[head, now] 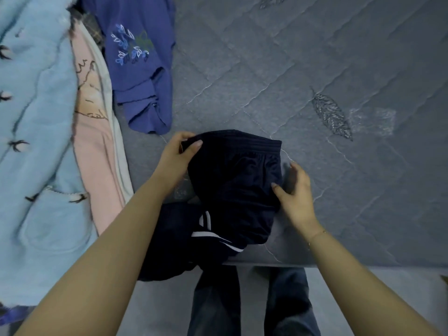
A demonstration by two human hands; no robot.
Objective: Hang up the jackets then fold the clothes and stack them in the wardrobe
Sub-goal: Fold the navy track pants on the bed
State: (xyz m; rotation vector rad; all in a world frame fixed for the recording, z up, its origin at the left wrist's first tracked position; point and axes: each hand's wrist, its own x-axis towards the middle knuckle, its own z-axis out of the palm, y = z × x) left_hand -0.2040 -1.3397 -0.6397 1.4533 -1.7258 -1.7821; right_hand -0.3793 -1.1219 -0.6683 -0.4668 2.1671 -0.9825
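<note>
Where the view looks down, a grey quilted mattress with stitched feather shapes is seen filling most of the picture. On its left side a fluffy light blue coat with small dark bird shapes is laid out. Just beside it a pink garment with a pale edge is spread, partly tucked under the coat. Above and to the right of that, a blue top with sewn flowers is crumpled. Near the front edge of the mattress, dark navy shorts with white stripes and a stretchy waistband are bunched up, with part hanging over the edge. The left corner of the waistband is pinched by the left hand, thumb on top, so that grip is closed on the cloth. The right side of the shorts is touched by the right hand, whose grip is wide, with the fingers spread and nearly straight. Jeans-covered legs are seen below.
</note>
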